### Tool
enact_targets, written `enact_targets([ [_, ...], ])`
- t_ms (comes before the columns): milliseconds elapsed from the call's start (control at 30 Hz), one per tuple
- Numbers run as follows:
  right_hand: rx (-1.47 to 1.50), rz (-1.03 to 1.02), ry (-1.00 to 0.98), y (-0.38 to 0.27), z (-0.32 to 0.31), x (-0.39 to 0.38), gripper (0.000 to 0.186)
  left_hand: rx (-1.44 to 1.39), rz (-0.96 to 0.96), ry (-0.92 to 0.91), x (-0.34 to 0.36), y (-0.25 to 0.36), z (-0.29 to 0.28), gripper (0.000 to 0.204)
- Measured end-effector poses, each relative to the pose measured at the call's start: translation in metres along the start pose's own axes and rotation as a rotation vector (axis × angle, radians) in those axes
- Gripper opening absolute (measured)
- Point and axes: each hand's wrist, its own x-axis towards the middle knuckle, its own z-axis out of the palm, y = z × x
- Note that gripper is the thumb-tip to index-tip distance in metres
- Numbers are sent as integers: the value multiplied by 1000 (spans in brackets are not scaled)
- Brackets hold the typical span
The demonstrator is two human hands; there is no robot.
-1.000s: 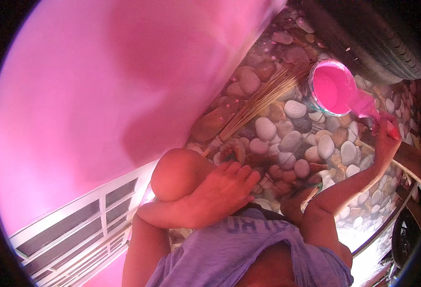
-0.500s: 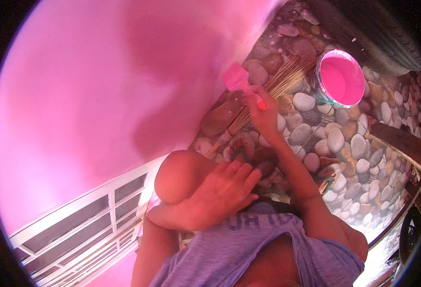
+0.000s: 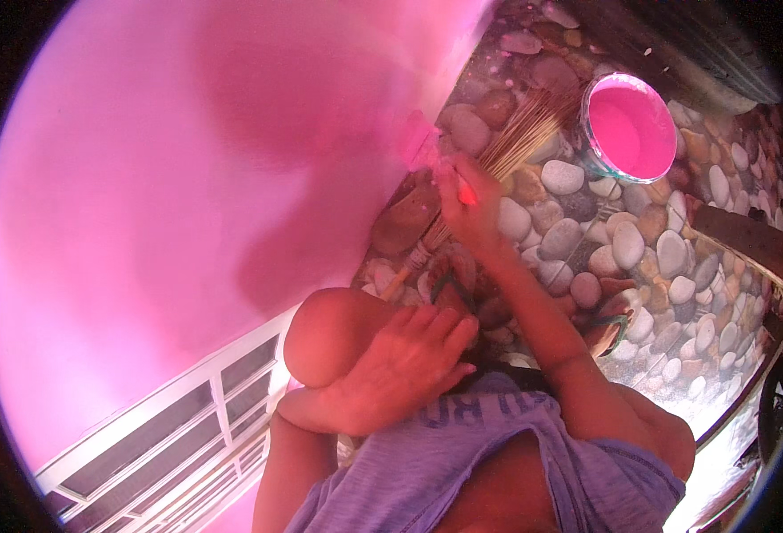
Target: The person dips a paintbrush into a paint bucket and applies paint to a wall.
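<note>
My right hand grips a pink-smeared paintbrush with a red handle, its head at the pink wall near the wall's bottom edge. My left hand rests by my bent knee, fingers spread and slightly bent, holding nothing. A straw broom lies on the pebble-patterned floor, beyond and partly behind my right hand. To its right stands a round bucket of pink paint, its rim streaked with paint.
A dark tyre is at the upper right. A dark brown board lies along the right side. A white-framed window or grille runs across the lower left. My sandalled foot shows on the floor behind my right forearm.
My right hand has swung left from the paint bucket with the brush to the wall's lower edge, then shifted slightly further left and up. My left hand stays by the knee.
</note>
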Motion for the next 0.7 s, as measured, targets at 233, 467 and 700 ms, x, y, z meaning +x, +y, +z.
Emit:
enact_targets([
  [233, -115, -135, -7, 17, 40, 19, 12, -20, 13, -19, 5, -1, 2, 41],
  [467, 429, -183, -139, -64, 23, 28, 8, -22, -17, -31, 7, 0, -3, 39],
  [700, 314, 275, 16, 29, 27, -12, 10, -37, -25, -20, 10, -1, -4, 39],
])
